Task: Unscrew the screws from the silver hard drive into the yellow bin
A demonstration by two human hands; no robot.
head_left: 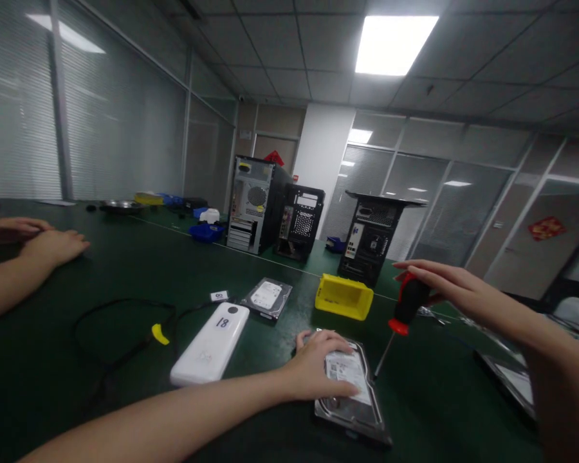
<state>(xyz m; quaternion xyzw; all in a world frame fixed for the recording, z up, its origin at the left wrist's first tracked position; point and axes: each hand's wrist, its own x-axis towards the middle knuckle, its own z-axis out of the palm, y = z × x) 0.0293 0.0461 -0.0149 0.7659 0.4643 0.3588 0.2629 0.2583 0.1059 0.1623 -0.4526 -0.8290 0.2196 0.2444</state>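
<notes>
My left hand (321,366) lies across a hard drive (367,421) on the green table, fingers curled over its far left side and thumb on its label. In my right hand (444,283) is a screwdriver (412,299) with a red and black handle, gripped near its top. Its shaft slants down to the left, and the tip meets the drive's right edge. Whether the tip sits in a screw is too small to see. Just behind the drive stands a yellow bin (345,298).
A second hard drive (267,297) and a white power bank (212,344) marked 18 lie left, near a black cable (120,301). Another drive (509,386) is at right. Computer cases (253,202) stand behind. Another person's hands (53,247) rest at far left.
</notes>
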